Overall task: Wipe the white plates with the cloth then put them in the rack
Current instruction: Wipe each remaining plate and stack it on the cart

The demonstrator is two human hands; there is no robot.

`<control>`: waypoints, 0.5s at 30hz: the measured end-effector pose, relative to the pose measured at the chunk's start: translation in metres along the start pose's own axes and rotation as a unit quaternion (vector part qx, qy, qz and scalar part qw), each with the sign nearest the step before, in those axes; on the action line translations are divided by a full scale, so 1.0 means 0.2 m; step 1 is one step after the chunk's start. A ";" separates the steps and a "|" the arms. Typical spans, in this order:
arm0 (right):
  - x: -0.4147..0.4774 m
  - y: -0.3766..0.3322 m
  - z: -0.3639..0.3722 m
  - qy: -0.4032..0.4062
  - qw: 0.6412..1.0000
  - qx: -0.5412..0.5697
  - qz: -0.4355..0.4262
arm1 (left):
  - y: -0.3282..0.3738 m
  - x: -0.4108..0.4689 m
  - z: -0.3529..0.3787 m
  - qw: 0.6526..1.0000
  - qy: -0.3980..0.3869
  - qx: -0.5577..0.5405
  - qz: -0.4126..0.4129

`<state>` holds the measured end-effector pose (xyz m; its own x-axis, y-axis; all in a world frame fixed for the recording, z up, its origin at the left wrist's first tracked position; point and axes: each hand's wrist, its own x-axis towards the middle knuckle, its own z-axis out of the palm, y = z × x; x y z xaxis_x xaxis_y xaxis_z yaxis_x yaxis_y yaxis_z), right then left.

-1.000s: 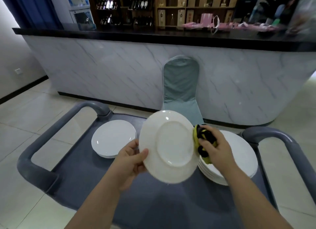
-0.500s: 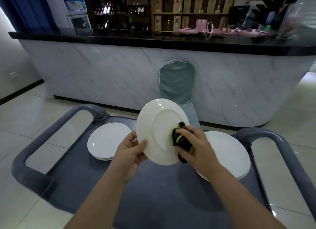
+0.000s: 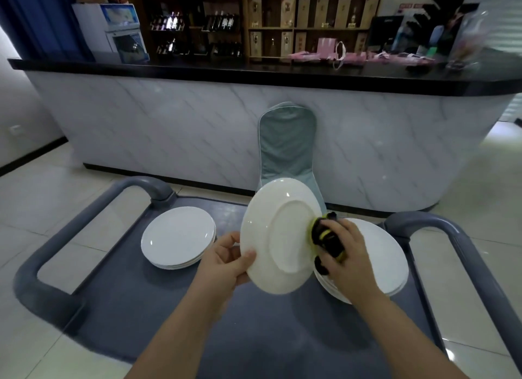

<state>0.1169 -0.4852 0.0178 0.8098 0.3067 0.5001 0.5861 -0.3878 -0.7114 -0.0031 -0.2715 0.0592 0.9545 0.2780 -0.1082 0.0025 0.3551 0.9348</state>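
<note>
The left hand (image 3: pixel 226 261) pinches the plate (image 3: pixel 281 234) at its eight o'clock rim, holding it tilted above the cart (image 3: pixel 135 294). The right hand (image 3: pixel 348 258), fingers closed around the cloth (image 3: pixel 327 237), presses it against the plate's three o'clock edge, so the next wipe probably runs leftward across the underside.

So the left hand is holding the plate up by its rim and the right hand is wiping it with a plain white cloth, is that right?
Not quite. In the head view the cloth is black and yellow-green, not white. The rest holds: the left hand holds the plate up by its rim while the right hand wipes it.
</note>
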 end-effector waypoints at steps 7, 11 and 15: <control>0.21 -0.25 0.02 -0.049 0.998 -0.027 -0.017 | -0.01 0.02 0.05 0.993 -0.058 0.106 0.009; 0.20 -0.36 0.11 -0.163 0.944 -0.148 -0.246 | 0.00 0.05 0.01 0.996 -0.045 0.080 -0.017; 0.40 -0.26 0.08 -0.151 0.987 -0.010 -0.055 | 0.01 0.07 -0.04 0.997 -0.040 0.058 -0.030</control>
<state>0.1515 -0.4273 0.0876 0.6990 0.5914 0.4020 0.6728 -0.3536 -0.6499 0.0085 -0.2596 0.0575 0.9724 0.1848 -0.1427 0.0910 0.2629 0.9605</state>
